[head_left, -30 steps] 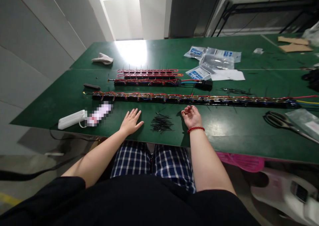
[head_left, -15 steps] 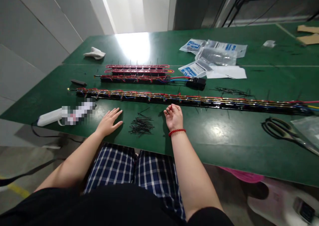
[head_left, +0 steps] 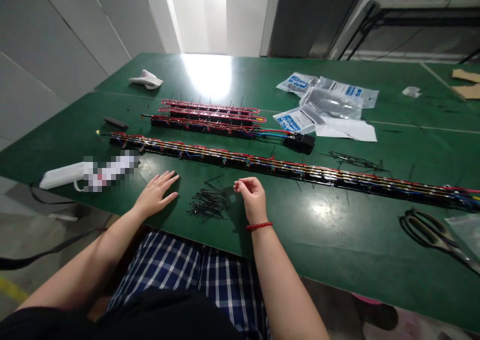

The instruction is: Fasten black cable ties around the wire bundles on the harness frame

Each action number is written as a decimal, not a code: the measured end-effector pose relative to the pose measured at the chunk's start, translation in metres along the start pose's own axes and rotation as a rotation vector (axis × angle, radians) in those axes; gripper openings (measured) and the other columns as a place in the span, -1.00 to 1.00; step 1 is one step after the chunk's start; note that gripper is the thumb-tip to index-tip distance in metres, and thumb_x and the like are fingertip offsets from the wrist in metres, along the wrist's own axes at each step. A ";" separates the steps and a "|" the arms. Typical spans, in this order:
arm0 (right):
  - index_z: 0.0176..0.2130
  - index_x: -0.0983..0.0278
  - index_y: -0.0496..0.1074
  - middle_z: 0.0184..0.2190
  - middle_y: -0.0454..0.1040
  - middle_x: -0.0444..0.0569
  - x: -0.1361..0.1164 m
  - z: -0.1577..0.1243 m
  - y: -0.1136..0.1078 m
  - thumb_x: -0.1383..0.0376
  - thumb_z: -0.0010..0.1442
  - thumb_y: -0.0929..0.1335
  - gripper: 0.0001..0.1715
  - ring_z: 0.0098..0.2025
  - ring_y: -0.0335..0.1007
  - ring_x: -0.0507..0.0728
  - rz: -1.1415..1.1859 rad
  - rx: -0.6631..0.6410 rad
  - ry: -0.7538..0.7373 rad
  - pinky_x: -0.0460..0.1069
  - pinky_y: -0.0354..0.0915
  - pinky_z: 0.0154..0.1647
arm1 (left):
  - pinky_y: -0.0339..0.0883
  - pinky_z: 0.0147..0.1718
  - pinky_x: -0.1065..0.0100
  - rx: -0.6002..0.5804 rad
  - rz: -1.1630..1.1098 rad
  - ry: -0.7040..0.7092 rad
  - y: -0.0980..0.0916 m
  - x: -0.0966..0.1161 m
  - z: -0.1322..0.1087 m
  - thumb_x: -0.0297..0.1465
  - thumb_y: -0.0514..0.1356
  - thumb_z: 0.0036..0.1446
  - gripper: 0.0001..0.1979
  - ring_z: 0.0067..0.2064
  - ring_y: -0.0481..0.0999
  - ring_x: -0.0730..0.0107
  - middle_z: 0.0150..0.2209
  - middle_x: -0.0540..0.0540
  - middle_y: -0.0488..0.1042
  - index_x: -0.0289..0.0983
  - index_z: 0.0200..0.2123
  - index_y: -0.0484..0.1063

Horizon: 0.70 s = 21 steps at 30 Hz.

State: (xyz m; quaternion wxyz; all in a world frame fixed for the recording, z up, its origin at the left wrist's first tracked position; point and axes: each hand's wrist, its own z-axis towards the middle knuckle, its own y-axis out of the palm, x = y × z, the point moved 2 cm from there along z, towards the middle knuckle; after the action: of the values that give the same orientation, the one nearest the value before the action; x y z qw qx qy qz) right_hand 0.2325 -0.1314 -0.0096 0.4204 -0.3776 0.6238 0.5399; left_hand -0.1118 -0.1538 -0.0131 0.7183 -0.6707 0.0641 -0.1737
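Observation:
My left hand [head_left: 155,194] lies flat on the green bench top [head_left: 330,235], fingers spread, just below a long black strip wound with red, blue and yellow wires [head_left: 240,161]. My right hand [head_left: 252,196] sits to its right, thumb and fingertips pinched together, with nothing visible between them. Between my hands lies a loose pile of black cable ties [head_left: 207,204], touched by neither hand. Beyond the long strip are several shorter wired black strips [head_left: 202,123], one ending in a black connector [head_left: 299,141].
Clear plastic bags with blue labels [head_left: 330,100] and white paper [head_left: 348,130] lie at the back. Black-handled scissors [head_left: 431,239] are at the right. At the left are a white cloth [head_left: 146,79] and a white cord-trailing object [head_left: 62,176]. My plaid-covered lap sits below the bench's front edge.
The view has swung, so the bench appears shifted and tilted. My right hand's fingers have drawn into a tighter pinch, and my left hand has stayed flat on the bench.

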 end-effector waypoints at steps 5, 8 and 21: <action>-0.37 0.18 0.55 -0.37 0.55 -0.12 -0.010 -0.022 0.016 0.25 0.13 0.45 -0.95 -0.33 0.43 0.05 -0.373 -0.177 -0.181 -0.05 0.35 -0.28 | 0.47 -0.02 0.23 0.301 -0.279 -0.055 -0.005 0.043 0.000 -0.17 0.12 0.30 -0.57 -0.14 0.59 0.31 -0.17 -0.05 0.61 -0.17 0.18 0.34; -0.34 0.13 0.56 -0.35 0.55 -0.10 -0.013 -0.038 0.032 0.32 0.13 0.42 -0.93 -0.26 0.43 0.09 -0.440 -0.251 -0.270 -0.02 0.34 -0.25 | 0.50 -0.13 0.32 0.260 -0.374 0.142 -0.008 0.089 0.014 -0.22 0.17 0.29 -0.57 -0.22 0.59 0.39 -0.21 -0.02 0.62 -0.16 0.19 0.36; -0.01 0.14 0.40 -0.10 0.50 0.01 -0.124 -0.037 0.062 0.23 0.34 0.32 -0.77 -0.13 0.45 0.08 -0.490 -0.149 -0.627 0.02 0.39 -0.15 | 0.50 -0.15 0.35 0.559 -0.364 0.279 -0.015 0.070 0.053 -0.42 0.17 0.28 -0.84 -0.23 0.63 0.37 -0.25 -0.07 0.65 -0.24 -0.19 0.57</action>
State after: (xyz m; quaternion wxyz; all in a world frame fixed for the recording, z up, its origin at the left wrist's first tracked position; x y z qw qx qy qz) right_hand 0.2158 -0.1580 0.1298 0.6780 -0.3613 0.3160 0.5566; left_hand -0.0321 -0.1276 0.0159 0.8156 -0.4188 -0.0089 -0.3992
